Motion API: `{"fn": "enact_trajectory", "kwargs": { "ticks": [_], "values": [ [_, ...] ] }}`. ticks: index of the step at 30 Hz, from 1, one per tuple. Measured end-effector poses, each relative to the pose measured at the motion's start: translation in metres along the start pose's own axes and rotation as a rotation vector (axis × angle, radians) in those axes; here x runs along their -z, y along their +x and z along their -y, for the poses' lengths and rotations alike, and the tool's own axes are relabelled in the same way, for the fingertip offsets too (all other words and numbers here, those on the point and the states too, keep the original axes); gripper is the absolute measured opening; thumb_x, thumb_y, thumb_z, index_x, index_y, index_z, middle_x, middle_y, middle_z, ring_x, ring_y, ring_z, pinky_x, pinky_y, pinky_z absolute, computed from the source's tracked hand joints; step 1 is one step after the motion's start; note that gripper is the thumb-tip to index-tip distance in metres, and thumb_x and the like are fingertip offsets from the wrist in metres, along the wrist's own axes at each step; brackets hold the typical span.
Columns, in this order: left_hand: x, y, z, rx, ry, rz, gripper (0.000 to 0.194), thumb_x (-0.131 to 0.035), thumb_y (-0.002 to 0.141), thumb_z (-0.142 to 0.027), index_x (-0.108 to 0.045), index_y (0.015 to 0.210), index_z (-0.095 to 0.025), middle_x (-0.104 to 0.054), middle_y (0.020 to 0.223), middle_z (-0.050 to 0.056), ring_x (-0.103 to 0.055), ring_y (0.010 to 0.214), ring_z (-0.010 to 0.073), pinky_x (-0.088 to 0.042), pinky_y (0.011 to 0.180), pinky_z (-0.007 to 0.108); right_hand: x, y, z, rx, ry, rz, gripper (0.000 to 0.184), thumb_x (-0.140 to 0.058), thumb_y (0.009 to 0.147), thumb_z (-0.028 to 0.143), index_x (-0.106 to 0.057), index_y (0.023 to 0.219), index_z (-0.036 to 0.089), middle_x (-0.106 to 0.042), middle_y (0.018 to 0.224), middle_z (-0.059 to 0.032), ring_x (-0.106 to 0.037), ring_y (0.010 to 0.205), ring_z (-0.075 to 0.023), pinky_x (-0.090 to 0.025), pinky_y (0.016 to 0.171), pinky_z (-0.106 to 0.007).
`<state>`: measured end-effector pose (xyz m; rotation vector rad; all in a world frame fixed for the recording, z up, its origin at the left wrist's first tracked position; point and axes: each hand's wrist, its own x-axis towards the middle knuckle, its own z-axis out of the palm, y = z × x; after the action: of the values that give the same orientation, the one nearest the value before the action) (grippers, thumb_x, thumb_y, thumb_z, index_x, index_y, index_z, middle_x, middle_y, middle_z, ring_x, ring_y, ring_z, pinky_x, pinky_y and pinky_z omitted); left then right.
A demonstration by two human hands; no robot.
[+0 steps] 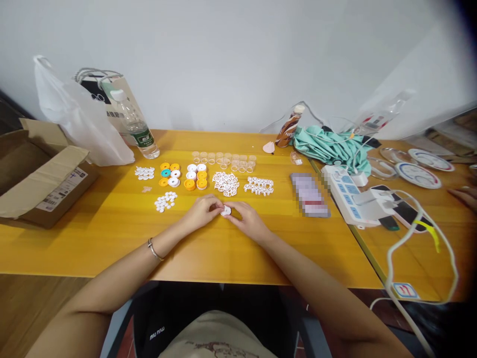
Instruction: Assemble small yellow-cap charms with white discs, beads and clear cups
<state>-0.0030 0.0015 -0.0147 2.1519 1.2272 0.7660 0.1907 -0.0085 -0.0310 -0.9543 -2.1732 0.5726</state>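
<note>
A small white round plastic part point(225, 211), dark at its right edge, is held low over the wooden table between both hands. The fingertips of my left hand point(204, 213) pinch it from the left. From the right, my right hand point(246, 220) grips it with thumb and finger. Just beyond lie a heap of white openwork plastic pieces point(225, 184) and a row of white toothed pieces point(258, 186). White and yellow round caps point(196, 176) stand to the left of these, with clear plastic cups point(223, 160) behind. Small white discs point(165, 201) are scattered left of my left hand.
A cardboard box point(52, 184), a white plastic bag point(85, 124) and a water bottle point(139, 132) stand at the left. On the right are a blurred phone point(310, 195), a power strip point(345, 196) with cables, green cloth point(331, 146) and a brown bottle point(288, 130).
</note>
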Motion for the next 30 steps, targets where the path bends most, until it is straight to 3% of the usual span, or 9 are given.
{"fn": "enact_trajectory", "kwargs": {
  "ticks": [7, 15, 24, 27, 30],
  "values": [
    [-0.002, -0.001, -0.003, 0.064, -0.012, -0.018, 0.009, -0.057, 0.078, -0.020, -0.064, 0.078, -0.015, -0.061, 0.074, 0.002, -0.053, 0.064, 0.0115, -0.041, 0.061, 0.023, 0.000, 0.000, 0.001, -0.013, 0.008, 0.001, 0.028, -0.056, 0.084, 0.029, -0.057, 0.111, 0.023, -0.065, 0.106, -0.0060, -0.060, 0.098, -0.0202, -0.047, 0.087, -0.038],
    [-0.007, 0.001, 0.001, 0.146, -0.172, -0.045, 0.011, -0.061, 0.075, -0.024, -0.058, 0.081, -0.015, -0.055, 0.069, -0.001, -0.047, 0.058, 0.0089, -0.039, 0.054, 0.020, 0.000, 0.000, 0.002, -0.040, 0.002, 0.005, 0.022, -0.057, 0.083, 0.029, -0.057, 0.104, 0.021, -0.065, 0.101, -0.0066, -0.060, 0.095, -0.0204, -0.048, 0.085, -0.037],
    [-0.007, 0.002, -0.001, 0.172, -0.259, -0.017, 0.013, -0.060, 0.077, -0.027, -0.058, 0.082, -0.014, -0.058, 0.072, 0.000, -0.049, 0.060, 0.0092, -0.039, 0.056, 0.021, 0.000, -0.001, 0.002, -0.076, 0.018, 0.001, 0.026, -0.058, 0.083, 0.030, -0.056, 0.107, 0.020, -0.065, 0.103, -0.0076, -0.060, 0.099, -0.0204, -0.048, 0.088, -0.037],
    [0.007, 0.001, -0.004, 0.166, -0.270, -0.023, 0.014, -0.056, 0.080, -0.028, -0.059, 0.084, -0.014, -0.062, 0.078, 0.003, -0.053, 0.066, 0.0110, -0.041, 0.060, 0.023, 0.000, -0.001, 0.001, -0.089, 0.017, 0.013, 0.027, -0.058, 0.083, 0.030, -0.056, 0.108, 0.020, -0.065, 0.105, -0.0074, -0.060, 0.100, -0.0202, -0.047, 0.090, -0.038],
    [0.042, -0.004, -0.003, 0.091, -0.095, -0.050, 0.015, -0.053, 0.082, -0.028, -0.060, 0.088, -0.016, -0.064, 0.084, 0.004, -0.056, 0.075, 0.0134, -0.042, 0.064, 0.024, 0.000, -0.001, 0.000, -0.096, 0.010, 0.013, 0.028, -0.058, 0.083, 0.030, -0.056, 0.109, 0.021, -0.065, 0.107, -0.0072, -0.059, 0.102, -0.0205, -0.047, 0.091, -0.039]
  ]
}}
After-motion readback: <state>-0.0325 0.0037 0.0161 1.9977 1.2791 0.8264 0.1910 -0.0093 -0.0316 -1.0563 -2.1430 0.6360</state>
